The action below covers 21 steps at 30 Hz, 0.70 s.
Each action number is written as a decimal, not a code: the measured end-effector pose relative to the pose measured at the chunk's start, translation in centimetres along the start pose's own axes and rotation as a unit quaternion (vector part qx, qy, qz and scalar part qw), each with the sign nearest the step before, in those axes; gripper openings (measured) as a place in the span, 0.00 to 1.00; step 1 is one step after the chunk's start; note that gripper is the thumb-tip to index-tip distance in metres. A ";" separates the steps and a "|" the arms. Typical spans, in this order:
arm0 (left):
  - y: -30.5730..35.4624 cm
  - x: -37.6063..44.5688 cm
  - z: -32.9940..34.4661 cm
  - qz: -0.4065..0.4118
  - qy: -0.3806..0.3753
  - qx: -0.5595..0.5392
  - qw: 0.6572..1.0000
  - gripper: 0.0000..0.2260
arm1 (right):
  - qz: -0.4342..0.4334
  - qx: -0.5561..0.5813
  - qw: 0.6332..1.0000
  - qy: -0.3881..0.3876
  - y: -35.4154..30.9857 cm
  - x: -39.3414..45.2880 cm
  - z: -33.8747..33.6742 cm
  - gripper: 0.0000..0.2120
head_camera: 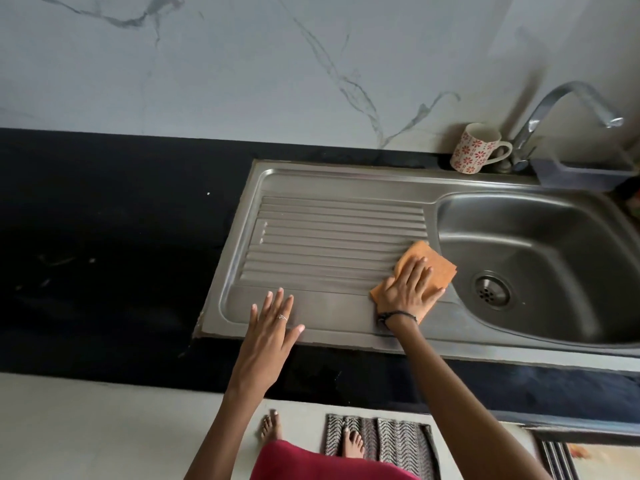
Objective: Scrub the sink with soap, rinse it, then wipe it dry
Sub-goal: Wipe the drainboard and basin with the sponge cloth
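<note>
Black countertop [104,254] carries the inset steel sink [311,188]; a floral mug [476,148] stands behind it.

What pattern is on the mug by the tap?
Red flowers on white mug, head view.

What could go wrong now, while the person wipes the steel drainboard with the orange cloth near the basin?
1. The right hand presses the orange cloth flat at the edge of the stainless steel sink; a long stroke may drop the cloth into the basin, which could wet it again.
2. The white mug with red flowers stands at the back rim beside the curved chrome tap; a wide sweep might knock it over.
</note>
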<state>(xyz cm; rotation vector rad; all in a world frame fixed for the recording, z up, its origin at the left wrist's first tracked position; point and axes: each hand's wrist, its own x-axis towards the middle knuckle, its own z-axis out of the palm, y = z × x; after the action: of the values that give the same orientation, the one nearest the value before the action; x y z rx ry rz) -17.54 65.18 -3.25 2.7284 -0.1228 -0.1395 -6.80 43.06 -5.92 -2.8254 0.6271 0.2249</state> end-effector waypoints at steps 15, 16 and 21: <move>-6.3 -0.7 -2.4 -0.015 0.059 0.029 0.998 0.24 | -0.309 -0.059 0.948 -0.054 -17.4 -5.9 3.9 0.29; -6.7 -0.8 -2.5 -0.021 0.064 0.038 0.997 0.23 | -0.334 -0.053 0.939 -0.065 -18.5 -6.3 4.1 0.28; -8.0 -1.1 -2.7 -0.041 0.083 0.050 0.994 0.23 | -0.406 -0.037 0.909 -0.085 -20.1 -6.9 5.3 0.27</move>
<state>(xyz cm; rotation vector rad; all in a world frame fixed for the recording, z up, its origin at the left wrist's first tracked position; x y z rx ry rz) -17.83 73.68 -3.85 2.8319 0.0304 0.0735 -4.82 64.89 -5.64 -2.8120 -0.6128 0.3273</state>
